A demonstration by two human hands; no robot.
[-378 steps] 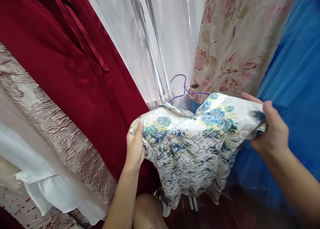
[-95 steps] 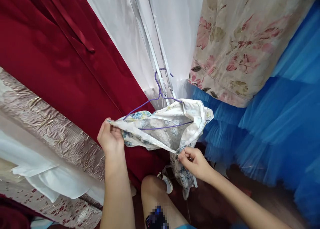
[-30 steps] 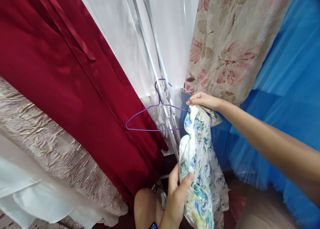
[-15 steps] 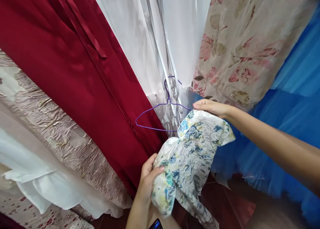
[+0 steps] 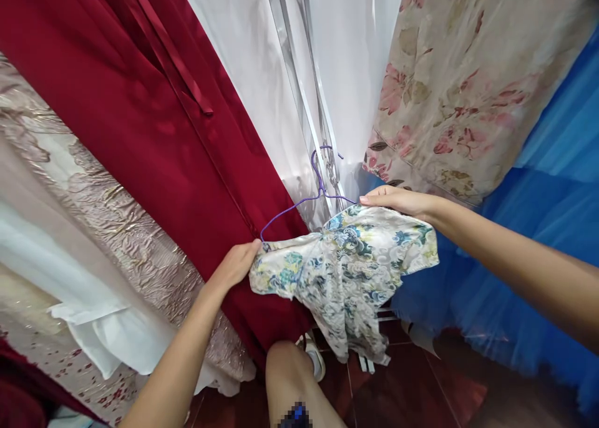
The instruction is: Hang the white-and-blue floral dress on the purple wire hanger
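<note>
A short floral garment (image 5: 346, 259) in white, blue and yellow is stretched out between my two hands. My left hand (image 5: 238, 259) pinches its left shoulder edge, right by the left end of a thin purple hanger (image 5: 290, 208). On the other side, my right hand (image 5: 397, 202) grips the right shoulder where the hanger's right arm goes under the cloth. The hanger's lower bar and right end are hidden by the garment. Its hook sits at white straps (image 5: 312, 116) that hang down in front of white fabric.
Long garments hang all around: a dark red one (image 5: 187, 166) and a textured pinkish one (image 5: 140, 241) on the left, a floral beige one (image 5: 435, 91) and blue tulle (image 5: 528, 228) on the right. Below are a bare knee (image 5: 290, 372), a shoe (image 5: 316, 359) and red-brown floor tiles (image 5: 393, 390).
My left hand has moved up and left, drawing the garment's left shoulder to the hanger's left end. The garment now covers the hanger's lower bar. My right hand stays nearly in place.
</note>
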